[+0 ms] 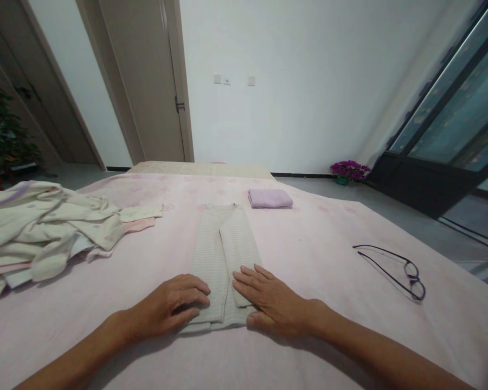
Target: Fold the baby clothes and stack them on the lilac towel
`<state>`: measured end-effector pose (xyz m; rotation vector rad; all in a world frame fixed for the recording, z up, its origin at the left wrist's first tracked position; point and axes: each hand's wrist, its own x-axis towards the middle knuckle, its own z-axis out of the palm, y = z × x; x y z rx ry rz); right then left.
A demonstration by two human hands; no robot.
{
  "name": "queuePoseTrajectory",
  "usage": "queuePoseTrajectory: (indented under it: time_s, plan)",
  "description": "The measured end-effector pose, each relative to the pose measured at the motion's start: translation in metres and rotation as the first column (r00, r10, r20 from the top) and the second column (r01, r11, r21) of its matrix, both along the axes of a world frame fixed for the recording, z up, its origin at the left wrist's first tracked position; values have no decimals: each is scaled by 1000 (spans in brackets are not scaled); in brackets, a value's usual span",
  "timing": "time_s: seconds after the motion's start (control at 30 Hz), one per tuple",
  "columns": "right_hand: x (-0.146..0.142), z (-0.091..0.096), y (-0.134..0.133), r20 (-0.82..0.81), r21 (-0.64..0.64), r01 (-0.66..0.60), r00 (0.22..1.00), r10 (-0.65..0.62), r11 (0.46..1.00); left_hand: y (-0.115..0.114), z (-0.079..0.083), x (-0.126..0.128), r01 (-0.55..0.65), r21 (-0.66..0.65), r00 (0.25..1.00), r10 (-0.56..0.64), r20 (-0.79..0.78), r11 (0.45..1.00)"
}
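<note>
A pale grey, finely striped long-sleeved top (211, 254) lies on the bed with its sides and sleeves folded inward into a long, narrow shape. My left hand (183, 303) rests on its lower left edge, fingers loosely bent and a little apart, gripping nothing. On the lower right part, over the folded sleeve, my right hand (268, 298) lies flat with its fingers stretched out. The collar end points away from me, and the hem is between and just below my hands.
A heap of crumpled clothes (49, 233) lies at left. Beyond the top sits a folded lilac cloth (270, 198). Dark-framed glasses (412, 279) rest on the pink bedsheet (317, 249) at right. Purple flowers (350, 170) stand on the floor past the bed.
</note>
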<state>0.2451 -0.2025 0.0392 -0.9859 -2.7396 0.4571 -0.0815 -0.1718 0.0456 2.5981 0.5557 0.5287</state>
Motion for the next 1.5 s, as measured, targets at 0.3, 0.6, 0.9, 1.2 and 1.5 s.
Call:
queuePoseTrajectory:
  time_s: [0.3,0.6,0.9,1.2,1.5]
  plan:
    - [42,4,13,9,294,13,1000,-16,956,13,-20,-42,-131,225,988,146,-54,966]
    - [36,-20,21,-199,344,77,980,-7,936,20,-41,-22,-185,322,982,163,92,929]
    - [27,-22,27,-283,353,92,959,13,931,17,-30,-4,-208,119,970,189,151,971]
    - [22,17,22,-305,134,8,952,34,991,20,-10,-11,-253,91,951,231,203,963]
    - [-7,-6,90,-589,-565,288,516,-622,773,67,-10,22,-470,-621,677,708,202,627]
